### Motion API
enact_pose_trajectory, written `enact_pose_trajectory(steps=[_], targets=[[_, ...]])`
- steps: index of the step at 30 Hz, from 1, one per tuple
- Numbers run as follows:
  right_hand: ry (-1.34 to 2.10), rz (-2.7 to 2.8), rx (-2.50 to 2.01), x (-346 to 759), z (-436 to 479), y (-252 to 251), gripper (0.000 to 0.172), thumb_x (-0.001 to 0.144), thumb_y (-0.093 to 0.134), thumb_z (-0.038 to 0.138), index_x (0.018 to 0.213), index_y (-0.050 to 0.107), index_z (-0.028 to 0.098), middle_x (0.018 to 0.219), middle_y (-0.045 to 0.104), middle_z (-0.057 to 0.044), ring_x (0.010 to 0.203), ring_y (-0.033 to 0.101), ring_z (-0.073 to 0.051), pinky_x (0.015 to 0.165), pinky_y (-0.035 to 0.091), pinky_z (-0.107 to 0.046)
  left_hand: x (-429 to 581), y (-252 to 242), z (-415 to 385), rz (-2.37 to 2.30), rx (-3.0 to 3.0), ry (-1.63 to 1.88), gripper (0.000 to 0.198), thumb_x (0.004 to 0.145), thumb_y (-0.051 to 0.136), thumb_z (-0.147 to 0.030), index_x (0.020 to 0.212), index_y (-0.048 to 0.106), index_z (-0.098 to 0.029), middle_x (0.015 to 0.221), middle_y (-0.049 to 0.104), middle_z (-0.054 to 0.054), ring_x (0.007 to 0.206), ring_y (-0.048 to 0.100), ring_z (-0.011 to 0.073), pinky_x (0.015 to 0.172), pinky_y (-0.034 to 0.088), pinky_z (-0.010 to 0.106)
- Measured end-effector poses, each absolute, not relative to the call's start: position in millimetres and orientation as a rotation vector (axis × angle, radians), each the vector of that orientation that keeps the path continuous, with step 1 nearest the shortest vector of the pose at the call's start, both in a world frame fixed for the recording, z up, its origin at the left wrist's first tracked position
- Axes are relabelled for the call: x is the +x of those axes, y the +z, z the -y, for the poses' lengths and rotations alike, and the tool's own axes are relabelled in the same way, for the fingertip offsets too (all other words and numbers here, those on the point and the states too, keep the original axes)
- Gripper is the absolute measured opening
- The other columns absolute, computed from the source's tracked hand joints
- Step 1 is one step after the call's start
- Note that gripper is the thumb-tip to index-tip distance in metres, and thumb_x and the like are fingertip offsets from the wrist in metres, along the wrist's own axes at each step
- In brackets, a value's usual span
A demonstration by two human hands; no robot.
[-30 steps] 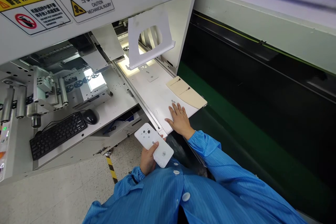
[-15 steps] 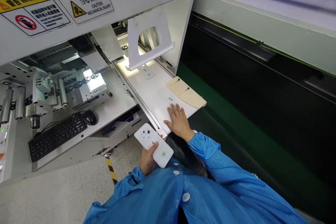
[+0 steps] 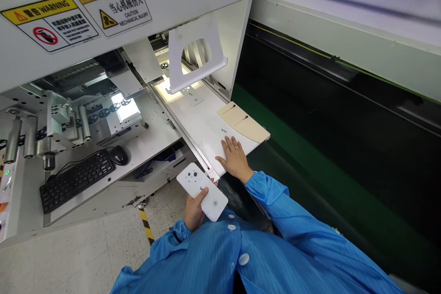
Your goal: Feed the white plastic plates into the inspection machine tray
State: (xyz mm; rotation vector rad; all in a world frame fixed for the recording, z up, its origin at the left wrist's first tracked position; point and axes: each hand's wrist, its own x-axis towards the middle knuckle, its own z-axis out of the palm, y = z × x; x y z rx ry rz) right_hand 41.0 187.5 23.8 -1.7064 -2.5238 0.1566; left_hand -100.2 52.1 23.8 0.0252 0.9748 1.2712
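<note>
My left hand (image 3: 195, 210) grips a white phone back cover (image 3: 214, 198) in front of my blue smock, thumb on its face. Dark round camera holes show at the cover's upper end, and a small round mark near its lower end. My right hand (image 3: 235, 158) lies flat with its fingers out on the near end of a long white plate (image 3: 203, 119), holding nothing. Small dark marks show just past its fingertips. Farther up the plate, partly under a white bracket (image 3: 198, 80), lies another pale cover (image 3: 195, 98).
Right of the plate sits a cream block (image 3: 245, 121) with two dark slots. A keyboard (image 3: 77, 177) and mouse (image 3: 118, 155) rest on the machine's ledge at left, below rollers (image 3: 31, 137) and warning labels (image 3: 112, 4). Along the right runs a dark belt (image 3: 320, 147).
The view has tilted slightly, so the machine appears a little shifted. Both hands keep their places, the left still on the phone back cover and the right on the plate.
</note>
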Motion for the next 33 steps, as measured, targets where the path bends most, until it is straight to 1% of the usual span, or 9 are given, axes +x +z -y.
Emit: enact_pose_trajectory(steps=[5, 8, 11, 13, 15, 23, 26, 30, 33], targets=[[0.2, 2.454, -1.545, 40.4, -170.4, 39.5, 0.06, 0.09, 0.038, 0.049, 0.135, 0.04, 0.01, 0.146, 0.03, -0.015, 0.137, 0.017, -0.032, 0.109, 0.021, -0.052, -101.3, 24.4, -52.1, -0.942, 0.017, 1.281, 0.05, 0.064, 0.072, -0.023, 0.111, 0.059, -0.013, 0.104, 0.069, 0.014, 0.106, 0.06, 0.0321, 0.096, 0.044, 0.046], [0.333, 2.361, -1.423, 40.7, -146.1, 49.6, 0.05, 0.091, 0.036, 0.046, 0.128, 0.048, 0.014, 0.139, 0.042, -0.012, 0.133, 0.03, -0.027, 0.107, 0.029, -0.048, -100.7, 23.4, -52.0, -0.875, -0.005, 1.305, 0.051, 0.065, 0.067, -0.025, 0.114, 0.058, -0.015, 0.106, 0.069, 0.012, 0.111, 0.056, 0.0329, 0.097, 0.043, 0.047], [0.515, 2.237, -1.34, 43.1, -115.8, 54.4, 0.042, 0.091, 0.039, 0.043, 0.118, 0.056, 0.015, 0.124, 0.056, -0.012, 0.118, 0.048, -0.023, 0.1, 0.041, -0.04, -98.1, 23.9, -52.1, -0.841, -0.041, 1.309, 0.051, 0.065, 0.062, -0.032, 0.112, 0.06, -0.014, 0.109, 0.068, 0.012, 0.116, 0.053, 0.0341, 0.099, 0.042, 0.047], [0.613, 2.163, -1.317, 46.7, -96.3, 54.4, 0.038, 0.091, 0.04, 0.042, 0.113, 0.058, 0.017, 0.115, 0.061, -0.011, 0.11, 0.054, -0.021, 0.095, 0.045, -0.039, -95.9, 25.9, -51.6, -0.865, -0.038, 1.32, 0.049, 0.065, 0.063, -0.033, 0.11, 0.061, -0.013, 0.108, 0.068, 0.013, 0.116, 0.052, 0.0335, 0.1, 0.041, 0.045], [0.671, 2.115, -1.318, 51.9, -79.7, 53.0, 0.035, 0.091, 0.041, 0.04, 0.113, 0.057, 0.019, 0.111, 0.062, -0.01, 0.106, 0.056, -0.021, 0.092, 0.047, -0.04, -93.8, 28.8, -50.3, -0.878, -0.003, 1.325, 0.048, 0.065, 0.065, -0.032, 0.108, 0.062, -0.012, 0.105, 0.069, 0.014, 0.115, 0.054, 0.0327, 0.101, 0.041, 0.044], [0.621, 2.154, -1.359, 65.6, -42.0, 56.3, 0.042, 0.087, 0.05, 0.039, 0.123, 0.046, 0.018, 0.125, 0.051, -0.013, 0.117, 0.047, -0.025, 0.099, 0.042, -0.044, -83.1, 35.9, -39.6, -0.949, 0.154, 1.351, 0.052, 0.057, 0.078, -0.031, 0.104, 0.064, -0.013, 0.098, 0.071, 0.012, 0.1, 0.063, 0.0306, 0.093, 0.046, 0.044], [0.608, 2.23, -1.402, 64.5, -32.0, 60.0, 0.054, 0.084, 0.052, 0.043, 0.13, 0.041, 0.019, 0.131, 0.044, -0.015, 0.121, 0.044, -0.028, 0.099, 0.041, -0.047, -77.9, 34.1, -34.0, -0.945, 0.227, 1.355, 0.05, 0.058, 0.078, -0.031, 0.103, 0.065, -0.014, 0.097, 0.072, 0.011, 0.097, 0.064, 0.0289, 0.091, 0.047, 0.043], [0.608, 2.306, -1.473, 65.3, -19.2, 60.5, 0.073, 0.08, 0.056, 0.048, 0.141, 0.026, 0.021, 0.14, 0.035, -0.015, 0.127, 0.037, -0.032, 0.1, 0.039, -0.05, -72.9, 30.2, -24.3, -0.929, 0.281, 1.343, 0.049, 0.059, 0.078, -0.031, 0.103, 0.065, -0.014, 0.1, 0.071, 0.011, 0.097, 0.064, 0.0274, 0.091, 0.047, 0.042], [0.6, 2.322, -1.517, 68.8, -10.4, 59.2, 0.08, 0.079, 0.058, 0.048, 0.143, 0.02, 0.02, 0.142, 0.032, -0.015, 0.129, 0.034, -0.032, 0.102, 0.038, -0.05, -69.8, 30.4, -16.5, -0.897, 0.3, 1.33, 0.048, 0.061, 0.076, -0.035, 0.102, 0.065, -0.013, 0.1, 0.071, 0.012, 0.096, 0.065, 0.0279, 0.09, 0.047, 0.043]])
